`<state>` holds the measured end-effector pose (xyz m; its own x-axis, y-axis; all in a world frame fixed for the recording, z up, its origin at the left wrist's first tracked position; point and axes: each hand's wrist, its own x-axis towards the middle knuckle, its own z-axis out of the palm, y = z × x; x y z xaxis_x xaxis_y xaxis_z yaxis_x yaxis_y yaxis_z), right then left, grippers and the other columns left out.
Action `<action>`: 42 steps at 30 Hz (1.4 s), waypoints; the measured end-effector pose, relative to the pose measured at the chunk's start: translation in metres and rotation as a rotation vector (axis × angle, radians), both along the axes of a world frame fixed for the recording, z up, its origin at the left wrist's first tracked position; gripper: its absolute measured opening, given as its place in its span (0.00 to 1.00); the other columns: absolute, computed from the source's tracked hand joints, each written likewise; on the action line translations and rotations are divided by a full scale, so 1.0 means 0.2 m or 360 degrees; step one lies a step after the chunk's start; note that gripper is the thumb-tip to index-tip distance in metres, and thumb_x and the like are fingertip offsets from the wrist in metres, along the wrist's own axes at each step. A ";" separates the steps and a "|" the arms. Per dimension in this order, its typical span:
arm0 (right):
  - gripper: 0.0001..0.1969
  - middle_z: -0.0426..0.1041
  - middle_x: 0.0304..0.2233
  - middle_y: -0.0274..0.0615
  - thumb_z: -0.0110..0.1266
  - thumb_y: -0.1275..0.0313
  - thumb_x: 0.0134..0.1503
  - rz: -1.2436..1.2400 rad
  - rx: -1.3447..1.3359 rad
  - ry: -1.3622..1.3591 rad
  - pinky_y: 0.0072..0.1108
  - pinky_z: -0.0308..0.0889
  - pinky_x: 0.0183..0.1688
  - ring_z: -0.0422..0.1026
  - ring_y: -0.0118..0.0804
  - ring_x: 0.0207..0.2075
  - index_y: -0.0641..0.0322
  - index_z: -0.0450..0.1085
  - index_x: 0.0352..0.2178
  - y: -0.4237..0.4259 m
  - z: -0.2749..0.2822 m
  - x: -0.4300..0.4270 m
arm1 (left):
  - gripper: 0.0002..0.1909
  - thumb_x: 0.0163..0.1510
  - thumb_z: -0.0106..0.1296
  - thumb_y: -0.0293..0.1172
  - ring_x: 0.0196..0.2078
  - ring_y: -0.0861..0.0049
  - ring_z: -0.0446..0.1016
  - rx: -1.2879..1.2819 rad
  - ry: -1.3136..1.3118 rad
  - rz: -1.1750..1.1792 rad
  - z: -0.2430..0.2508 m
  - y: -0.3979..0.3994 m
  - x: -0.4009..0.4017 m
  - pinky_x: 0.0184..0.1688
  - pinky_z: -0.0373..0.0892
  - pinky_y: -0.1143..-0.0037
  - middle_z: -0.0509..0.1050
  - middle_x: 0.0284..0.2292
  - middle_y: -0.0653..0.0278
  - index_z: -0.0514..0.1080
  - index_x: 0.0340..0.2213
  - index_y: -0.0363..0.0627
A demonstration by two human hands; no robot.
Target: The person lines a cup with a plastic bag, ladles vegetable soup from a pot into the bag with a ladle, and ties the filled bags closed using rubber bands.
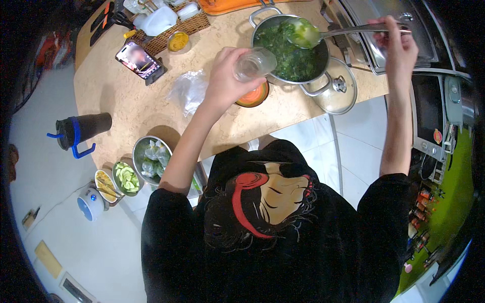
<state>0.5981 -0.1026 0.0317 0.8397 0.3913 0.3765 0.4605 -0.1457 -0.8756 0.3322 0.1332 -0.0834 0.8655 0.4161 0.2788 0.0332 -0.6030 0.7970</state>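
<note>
My left hand (223, 77) is wrapped around a clear cup (255, 65), held beside the near-left rim of a metal pot (326, 62). Dark leafy greens in broth (280, 49) fill much of the pot. With my right hand (398, 47) I grip the long handle of a metal ladle (354, 29). Its bowl, above the pot, carries greens and broth. Partly hidden below my left hand is an orange-striped dish (254, 97). A glass lid (335, 100) with a metal knob lies at the pot's near right, partly beneath its handle.
A crumpled clear plastic bag (189, 91) and a propped phone (138, 60) lie to the left. Behind are a wicker basket (193, 23) and a small yellow-filled bowl (178, 41). A black tumbler (91, 127), a bowl of bagged greens (151, 157) and sliced cucumber (127, 177) stand farther left.
</note>
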 end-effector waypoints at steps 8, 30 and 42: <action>0.14 0.78 0.41 0.43 0.48 0.65 0.64 0.0326 -0.0130 0.0083 0.08 0.68 0.40 0.75 0.19 0.40 0.63 0.73 0.42 -0.05 0.41 0.23 | 0.40 0.35 0.71 0.40 0.45 0.66 0.72 0.0012 0.0043 0.0016 -0.04 -0.01 0.09 0.50 0.68 0.70 0.72 0.41 0.55 0.65 0.48 0.38; 0.10 0.71 0.21 0.34 0.51 0.69 0.61 0.0937 -0.0329 -0.1261 0.16 0.62 0.19 0.68 0.23 0.18 0.64 0.70 0.28 0.40 0.39 -0.43 | 0.46 0.32 0.71 0.39 0.47 0.63 0.71 -0.0146 0.0114 -0.0025 0.07 -0.05 0.13 0.52 0.67 0.67 0.72 0.39 0.56 0.59 0.52 0.46; 0.09 0.77 0.31 0.39 0.51 0.70 0.62 -0.0062 0.0086 0.0090 0.15 0.69 0.29 0.73 0.22 0.28 0.66 0.72 0.37 0.11 -0.40 -0.49 | 0.38 0.36 0.72 0.35 0.47 0.71 0.72 0.0019 -0.0084 0.0047 -0.02 -0.06 -0.06 0.51 0.67 0.71 0.73 0.44 0.57 0.65 0.49 0.39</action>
<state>0.5000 -0.0814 -0.0475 0.8743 0.3383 0.3480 0.4053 -0.1144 -0.9070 0.3208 0.1204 -0.0870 0.8369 0.4378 0.3285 0.0096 -0.6118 0.7910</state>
